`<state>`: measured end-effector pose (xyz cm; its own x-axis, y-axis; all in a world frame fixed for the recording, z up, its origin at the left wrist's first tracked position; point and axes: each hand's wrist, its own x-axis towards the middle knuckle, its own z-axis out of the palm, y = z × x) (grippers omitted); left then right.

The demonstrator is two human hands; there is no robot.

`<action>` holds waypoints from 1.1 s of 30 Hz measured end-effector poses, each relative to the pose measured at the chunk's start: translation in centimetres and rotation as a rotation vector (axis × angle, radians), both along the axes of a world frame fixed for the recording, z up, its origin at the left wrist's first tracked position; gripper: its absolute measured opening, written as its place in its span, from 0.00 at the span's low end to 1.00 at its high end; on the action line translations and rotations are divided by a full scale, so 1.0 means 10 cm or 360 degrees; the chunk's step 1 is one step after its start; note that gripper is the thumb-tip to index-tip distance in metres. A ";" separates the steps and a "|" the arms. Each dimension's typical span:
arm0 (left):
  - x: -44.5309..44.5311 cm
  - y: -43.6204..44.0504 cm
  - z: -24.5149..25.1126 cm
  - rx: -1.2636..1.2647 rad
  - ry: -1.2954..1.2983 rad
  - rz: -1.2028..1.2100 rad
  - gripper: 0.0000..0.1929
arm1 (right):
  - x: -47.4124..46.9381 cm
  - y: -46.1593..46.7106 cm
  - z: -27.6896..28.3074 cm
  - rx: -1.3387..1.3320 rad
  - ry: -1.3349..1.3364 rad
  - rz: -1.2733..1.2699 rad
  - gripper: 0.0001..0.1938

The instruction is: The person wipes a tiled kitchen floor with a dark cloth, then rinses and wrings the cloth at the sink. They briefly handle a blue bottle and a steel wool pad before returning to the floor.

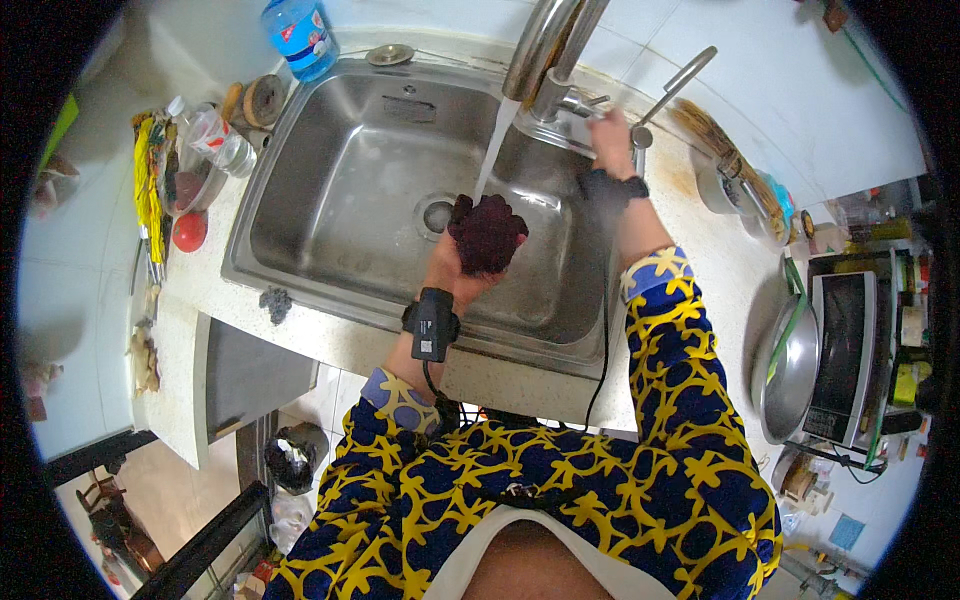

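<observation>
My left hand [465, 274] holds a crumpled dark maroon cloth [487, 234] over the stainless-steel sink [352, 202], just right of the drain [436, 215]. Water [497, 150] runs from the metal faucet [525, 67] down onto the cloth's upper edge. My right hand [611, 139] is beside the faucet base, close to its lever [589, 99]; it is slightly blurred, and whether it touches the lever cannot be told. Both wrists wear black bands, with a small black device on the left one.
A blue bottle [304, 41] stands behind the sink. Left lie a clear plastic bottle [221, 142], a red round item [190, 231] and a grey scouring pad [276, 304]. To the right are a straw brush [712, 135], a second slim spout [686, 71] and a metal basin [787, 375].
</observation>
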<state>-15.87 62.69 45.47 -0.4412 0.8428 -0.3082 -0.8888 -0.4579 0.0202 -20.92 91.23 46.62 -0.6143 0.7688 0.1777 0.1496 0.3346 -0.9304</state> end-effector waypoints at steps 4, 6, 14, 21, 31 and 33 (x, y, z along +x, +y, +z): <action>0.02 -0.01 -0.01 -0.0064 -0.0029 0.0032 0.17 | -0.22 0.20 0.13 0.0047 0.0028 0.0327 0.28; 0.03 -0.01 -0.04 0.0022 -0.0109 0.0056 0.16 | -0.24 0.10 0.19 -0.0076 0.0028 0.0397 0.32; 0.16 -0.02 0.13 0.0000 -0.0099 0.0128 0.19 | 0.79 -1.06 -0.01 -0.1325 -0.0497 0.0595 0.45; 0.22 -0.09 0.22 0.0345 -0.0354 0.0067 0.22 | 0.89 -1.55 -0.17 -0.2339 0.0396 0.0964 0.28; 0.16 -0.25 -0.15 -0.0103 0.0402 -0.0302 0.16 | 0.62 -1.34 0.05 -0.1322 -0.0272 0.1193 0.16; 0.13 -0.23 -0.15 -0.0322 0.0636 -0.0299 0.17 | 0.62 -1.35 0.09 -0.1134 -0.0340 0.1183 0.17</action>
<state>-14.58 60.39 43.98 -0.4043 0.8599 -0.3115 -0.8603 -0.2420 0.4486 -14.73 77.73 47.49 -0.9397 0.0694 -0.3349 0.3152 -0.2046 -0.9267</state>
